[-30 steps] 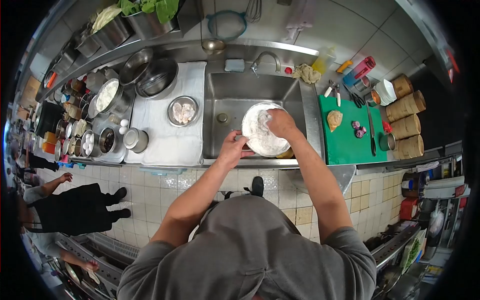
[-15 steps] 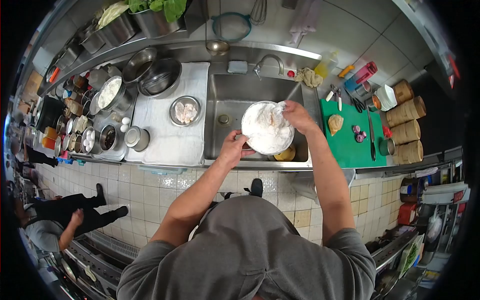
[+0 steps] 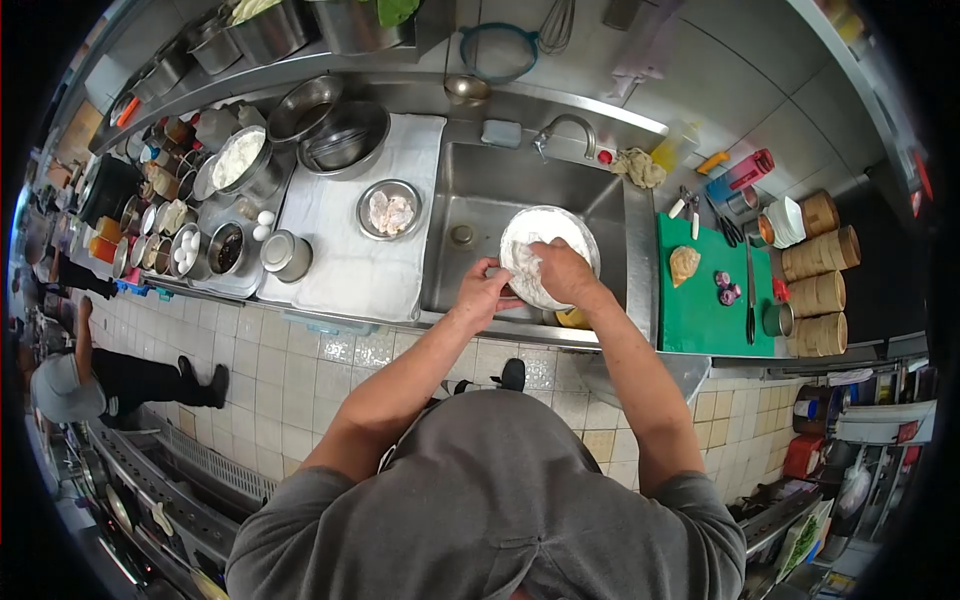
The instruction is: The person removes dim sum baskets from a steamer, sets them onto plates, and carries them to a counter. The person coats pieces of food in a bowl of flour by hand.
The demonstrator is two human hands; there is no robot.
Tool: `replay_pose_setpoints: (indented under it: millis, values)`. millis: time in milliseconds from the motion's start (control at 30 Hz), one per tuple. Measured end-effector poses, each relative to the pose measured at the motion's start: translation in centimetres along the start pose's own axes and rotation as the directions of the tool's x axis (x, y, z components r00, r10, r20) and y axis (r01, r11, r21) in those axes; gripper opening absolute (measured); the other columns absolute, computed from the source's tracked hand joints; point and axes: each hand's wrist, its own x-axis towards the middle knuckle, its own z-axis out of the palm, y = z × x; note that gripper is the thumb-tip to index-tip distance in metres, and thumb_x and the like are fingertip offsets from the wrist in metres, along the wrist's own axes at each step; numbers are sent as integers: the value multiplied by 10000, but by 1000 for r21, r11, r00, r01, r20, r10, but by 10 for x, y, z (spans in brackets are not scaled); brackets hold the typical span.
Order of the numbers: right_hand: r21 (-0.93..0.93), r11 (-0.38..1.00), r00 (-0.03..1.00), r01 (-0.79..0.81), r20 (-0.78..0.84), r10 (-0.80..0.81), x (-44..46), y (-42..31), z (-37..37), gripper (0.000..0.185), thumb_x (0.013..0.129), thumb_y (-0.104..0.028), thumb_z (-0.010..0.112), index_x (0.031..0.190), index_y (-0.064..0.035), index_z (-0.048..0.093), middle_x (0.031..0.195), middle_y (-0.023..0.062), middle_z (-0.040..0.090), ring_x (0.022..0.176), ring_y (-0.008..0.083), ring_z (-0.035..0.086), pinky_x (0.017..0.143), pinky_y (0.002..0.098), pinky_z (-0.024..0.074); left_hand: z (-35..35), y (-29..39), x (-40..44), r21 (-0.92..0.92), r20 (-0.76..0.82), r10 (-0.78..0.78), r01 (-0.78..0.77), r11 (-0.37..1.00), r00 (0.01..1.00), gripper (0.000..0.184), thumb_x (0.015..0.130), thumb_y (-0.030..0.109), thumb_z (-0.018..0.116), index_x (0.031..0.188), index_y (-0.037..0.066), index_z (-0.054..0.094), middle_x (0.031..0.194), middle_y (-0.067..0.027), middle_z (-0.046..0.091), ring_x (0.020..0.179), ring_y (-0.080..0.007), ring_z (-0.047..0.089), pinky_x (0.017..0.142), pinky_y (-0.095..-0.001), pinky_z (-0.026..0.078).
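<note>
A round metal bowl point(image 3: 592, 243) of white flour point(image 3: 553, 222) is held over the sink's front part. My left hand point(image 3: 487, 292) grips its left rim, thumb and fingers closed around the edge. Inside the bowl, my right hand point(image 3: 562, 272) reaches down with curled, flour-dusted fingers. Beneath those fingers is a white, flour-coated lump point(image 3: 524, 264); what it is, I cannot make out. Pale raw meat pieces point(image 3: 390, 212) lie in a small metal bowl point(image 3: 364, 225) on the white cloth point(image 3: 345, 274) to the left.
The sink point(image 3: 480, 185) has a faucet point(image 3: 566, 120) behind it. A yellowish object point(image 3: 574, 318) shows under the bowl. On the right, a green cutting board point(image 3: 700, 325) bears onion pieces and a knife point(image 3: 751, 300). Metal bowls point(image 3: 345, 145) and eggs point(image 3: 264, 225) stand left. A person point(image 3: 75, 385) is far left.
My right hand has moved from the bowl's right rim leftward into the flour, over the lump. My left hand still holds the rim. The view has shifted slightly.
</note>
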Motion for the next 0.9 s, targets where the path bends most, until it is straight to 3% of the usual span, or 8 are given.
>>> replay_pose_setpoints:
  millis: [167,233,367,467,500,600,667,900]
  values:
    - [-12,999,994,53,94,-52,9,1,-3,317,823,-48,561,1110,-66,694,1032,221,654,994,378,620,914,443,508,-7,-3,4,-17,-18,-2,1,1000,1000,302,949,135,593,1199,27,463,1076,-139,607,947,-267,674,812,-471,624]
    - [-113,988,994,108,-22,-111,19,4,-16,399,816,-27,573,1200,-64,670,1062,197,667,1019,374,602,931,437,497,-8,-2,3,16,2,13,-13,1000,1000,300,954,132,592,1204,32,461,1061,-135,614,920,-276,687,798,-471,627]
    - [-95,975,974,200,-86,-208,28,8,-20,382,793,-36,573,1159,-65,680,1106,140,662,1097,369,574,978,419,474,-8,1,-1,6,30,33,-33,999,999,303,956,125,593,1209,29,457,1047,-141,618,890,-285,698,793,-475,628]
    - [-150,981,978,125,188,-96,33,9,-24,390,782,-99,629,1166,-37,656,1183,179,654,1155,358,548,1002,410,465,-7,6,-5,-9,8,9,-9,1000,1000,303,956,124,592,1210,27,457,1046,-148,617,880,-288,701,793,-474,628]
    - [-150,980,976,131,191,-101,33,9,-26,390,782,-99,629,1166,-37,656,1183,179,654,1155,358,548,1002,410,465,-8,7,-6,-12,13,7,-7,1000,1000,309,956,127,591,1214,25,455,1048,-152,616,882,-290,700,797,-475,627]
    - [-77,988,983,135,132,-124,32,20,-34,396,760,-121,684,1132,5,635,1145,237,659,1046,401,600,944,442,482,-12,6,-5,-13,10,4,-4,1000,1000,319,954,131,590,1219,20,453,1053,-157,614,885,-293,700,806,-478,624]
    - [264,964,992,-17,125,-16,33,28,-38,368,761,-142,689,1084,27,638,1091,254,664,1009,417,626,894,437,500,-14,9,-5,-10,1,6,-6,1000,1000,324,952,133,590,1221,18,452,1056,-158,613,886,-294,699,812,-480,622]
    - [211,977,996,-29,-79,46,26,19,-46,337,786,-162,676,1085,-6,656,1000,262,678,971,433,643,859,457,512,-12,7,2,-33,23,22,-21,999,999,331,947,135,599,1224,24,456,1072,-157,615,890,-296,699,814,-478,618]
